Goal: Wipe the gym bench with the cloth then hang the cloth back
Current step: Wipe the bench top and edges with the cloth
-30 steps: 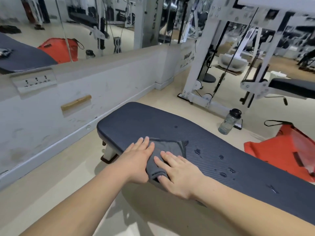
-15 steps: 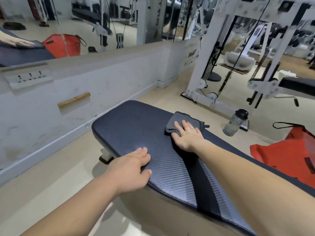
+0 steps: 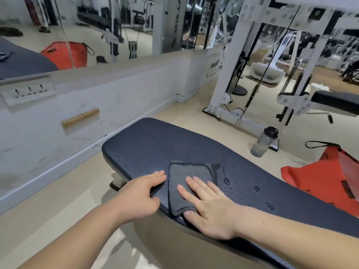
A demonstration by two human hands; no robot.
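Observation:
A dark blue ribbed gym bench (image 3: 155,140) runs from the middle of the view to the lower right. A folded grey cloth (image 3: 186,171) lies on its near edge. My right hand (image 3: 207,202) presses flat on the cloth, fingers spread, thumb over the bench edge. My left hand (image 3: 139,193) rests on the bench's near edge just left of the cloth, holding nothing. Several water drops (image 3: 256,189) sit on the pad to the right of the cloth.
A low white wall (image 3: 116,98) with a mirror above it runs behind the bench. A clear water bottle (image 3: 264,142) stands on the floor beyond the bench. A red bag (image 3: 326,171) lies at the right. A white cable machine frame (image 3: 233,74) stands farther back.
My right hand has pulled the cloth back from the bench's far side to the near edge. My left hand has stayed on the near edge.

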